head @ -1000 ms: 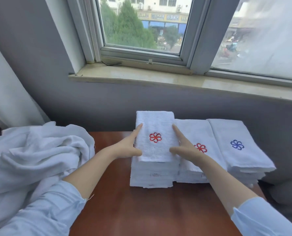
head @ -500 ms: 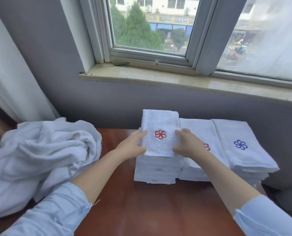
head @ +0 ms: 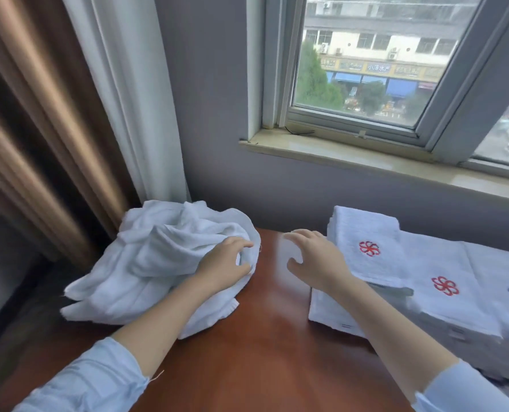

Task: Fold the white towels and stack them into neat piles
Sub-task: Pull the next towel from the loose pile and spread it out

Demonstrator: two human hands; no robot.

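Your left hand clutches the crumpled white towel heap while your right hand hovers spread beside the folded white towel stack.

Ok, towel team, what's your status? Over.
Left hand grips the crumpled towels. Right hand open above the table. Folded stacks on the right. Nothing in the way.

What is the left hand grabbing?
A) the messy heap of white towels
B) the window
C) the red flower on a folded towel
A: the left hand grips the edge of the crumpled towel heap, while the right hand is open beside the folded stacks.
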